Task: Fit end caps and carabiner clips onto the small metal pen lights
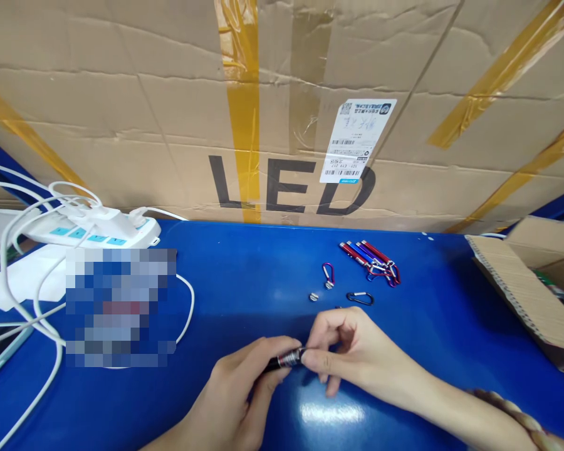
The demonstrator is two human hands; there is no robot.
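My left hand [242,391] grips the body of a small dark pen-shaped flashlight [286,360] low over the blue table [244,275]. My right hand [345,351] pinches the flashlight's silver threaded end between thumb and forefinger. Just beyond my fingers lie a small silver cap [313,296], a loose black carabiner clip [360,298] and a purple carabiner clip [328,274]. Farther back rests a bunch of red and blue mini flashlights [369,255] with clips attached.
A large taped cardboard box [282,106] marked LED walls off the back of the table. A white power strip [75,228] with plugs and white cables [23,300] lies at left. An open cardboard box [526,282] stands at right.
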